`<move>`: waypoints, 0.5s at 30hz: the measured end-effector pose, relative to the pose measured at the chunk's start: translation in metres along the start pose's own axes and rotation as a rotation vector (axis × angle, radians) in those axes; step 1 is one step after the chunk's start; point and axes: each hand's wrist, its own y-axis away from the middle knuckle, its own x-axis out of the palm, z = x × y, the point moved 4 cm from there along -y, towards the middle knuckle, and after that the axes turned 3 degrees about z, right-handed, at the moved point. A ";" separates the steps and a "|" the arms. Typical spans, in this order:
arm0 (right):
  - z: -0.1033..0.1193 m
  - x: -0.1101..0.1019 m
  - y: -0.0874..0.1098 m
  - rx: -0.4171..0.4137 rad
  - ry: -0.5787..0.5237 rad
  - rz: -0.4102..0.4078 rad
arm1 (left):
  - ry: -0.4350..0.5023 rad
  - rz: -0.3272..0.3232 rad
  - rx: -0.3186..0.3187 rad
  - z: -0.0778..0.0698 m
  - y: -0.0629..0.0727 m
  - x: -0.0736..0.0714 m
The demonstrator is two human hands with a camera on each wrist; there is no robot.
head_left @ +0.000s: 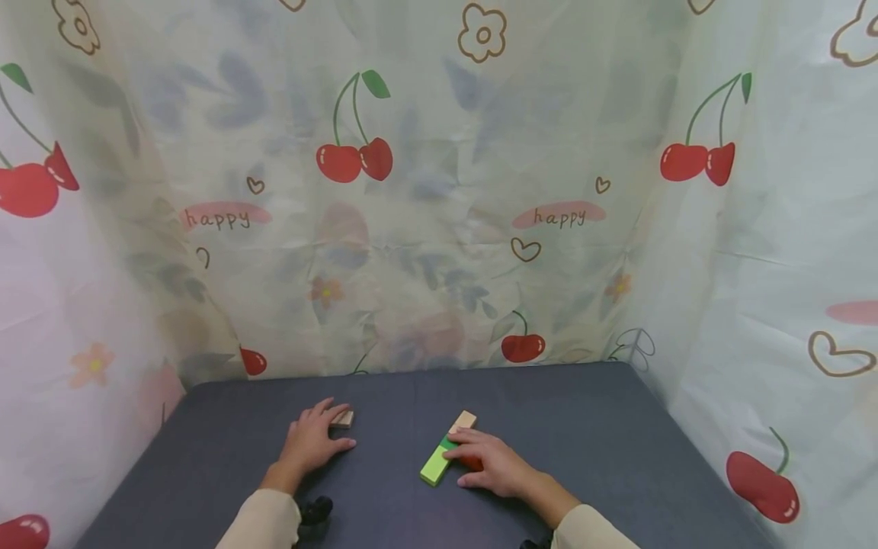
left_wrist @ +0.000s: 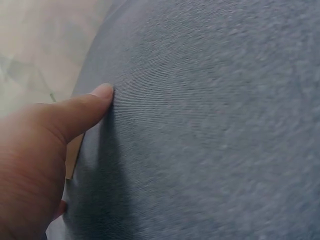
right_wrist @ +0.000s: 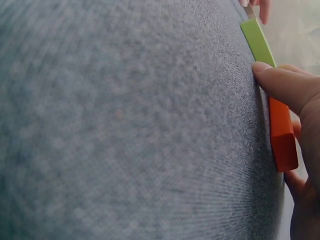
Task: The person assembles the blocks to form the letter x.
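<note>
My left hand (head_left: 312,441) is over the left part of the table, its fingers reaching over a small wooden block (head_left: 345,419). That block also shows behind the hand as a tan edge (left_wrist: 74,157) in the left wrist view. The left thumb stretches apart from the fingers, its tip at the cloth. My right hand (head_left: 495,462) lies over a slanted row of blocks, fingertips on it. The row has a light green block (head_left: 435,466), a green block (head_left: 449,442) and a plain wooden block (head_left: 465,418). Beneath the right hand, between thumb and fingers, sits an orange-red block (right_wrist: 281,122), partly covered.
A dark grey cloth covers the table (head_left: 384,503). Printed curtains (head_left: 425,305) with cherries and flowers hang at the back and both sides. Black bands with dark parts (head_left: 315,511) show at the wrists.
</note>
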 end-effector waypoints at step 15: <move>-0.001 0.000 0.000 -0.011 -0.011 -0.001 | -0.012 -0.006 0.032 -0.001 -0.003 -0.007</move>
